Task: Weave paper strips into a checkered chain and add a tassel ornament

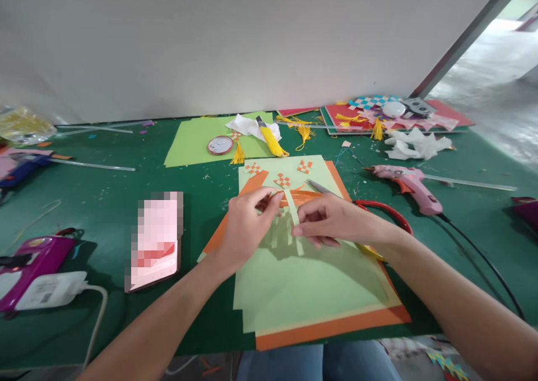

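Above a stack of pale green paper (319,280), my left hand (250,221) is closed in a pinch at the left end of some orange paper strips (300,198). A narrow pale green paper strip (291,204) crosses over the orange ones. My right hand (323,218) pinches this green strip near its lower part, between thumb and forefinger. Small orange-and-white checkered woven pieces (282,180) lie on the sheets just beyond my fingers. Scissors with red handles (389,210) rest partly hidden behind my right hand and wrist.
A pink glue gun (409,185) with a cable lies to the right. On the left are a phone (157,241) and a purple-and-white power strip (42,274). A yellow cutter (271,137), a round tin (220,145) and crumpled tissue (418,144) lie farther back, before a pale wall.
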`<state>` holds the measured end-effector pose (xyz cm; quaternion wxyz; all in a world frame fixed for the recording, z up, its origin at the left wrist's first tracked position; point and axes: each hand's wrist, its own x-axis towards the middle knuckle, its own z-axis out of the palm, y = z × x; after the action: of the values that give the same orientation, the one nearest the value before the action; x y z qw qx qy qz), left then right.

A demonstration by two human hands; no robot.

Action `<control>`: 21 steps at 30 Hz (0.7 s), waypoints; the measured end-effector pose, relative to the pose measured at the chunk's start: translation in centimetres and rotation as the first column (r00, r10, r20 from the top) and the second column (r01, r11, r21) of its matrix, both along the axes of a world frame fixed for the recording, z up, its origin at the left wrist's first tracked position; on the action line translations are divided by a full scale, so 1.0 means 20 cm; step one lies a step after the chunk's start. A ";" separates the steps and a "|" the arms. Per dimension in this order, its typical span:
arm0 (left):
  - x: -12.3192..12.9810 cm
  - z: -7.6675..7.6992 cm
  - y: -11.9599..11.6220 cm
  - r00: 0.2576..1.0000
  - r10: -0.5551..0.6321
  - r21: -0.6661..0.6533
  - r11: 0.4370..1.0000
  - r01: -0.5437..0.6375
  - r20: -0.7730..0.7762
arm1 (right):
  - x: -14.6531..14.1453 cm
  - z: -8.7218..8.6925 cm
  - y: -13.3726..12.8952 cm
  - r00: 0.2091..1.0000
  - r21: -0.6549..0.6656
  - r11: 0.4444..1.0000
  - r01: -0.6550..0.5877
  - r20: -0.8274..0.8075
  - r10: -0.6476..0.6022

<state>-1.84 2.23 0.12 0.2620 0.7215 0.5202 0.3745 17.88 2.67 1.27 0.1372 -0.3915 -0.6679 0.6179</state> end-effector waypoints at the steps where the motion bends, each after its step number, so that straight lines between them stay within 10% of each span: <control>1: 0.00 0.00 0.00 1.000 -0.002 0.005 1.000 0.002 -0.005 | 0.01 0.00 0.00 1.000 0.010 1.000 0.002 0.001 -0.002; 5: -0.01 -0.03 0.00 1.000 0.006 0.026 1.000 -0.005 -0.013 | 0.02 0.02 0.02 0.988 0.139 0.978 0.153 0.011 -0.156; 10: -0.01 -0.04 0.00 1.000 -0.030 -0.003 1.000 0.030 0.004 | 0.02 0.03 0.03 0.900 0.425 0.801 0.421 -0.086 -0.428; 21: -0.01 -0.04 0.01 0.997 -0.075 -0.051 0.996 0.076 0.013 | -0.02 0.02 0.01 0.838 0.438 0.719 0.540 -0.194 -0.511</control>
<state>-2.02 2.39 -0.73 0.2973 0.7316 0.5005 0.3547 17.54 2.90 1.74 0.4181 -0.5001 -0.6555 0.3813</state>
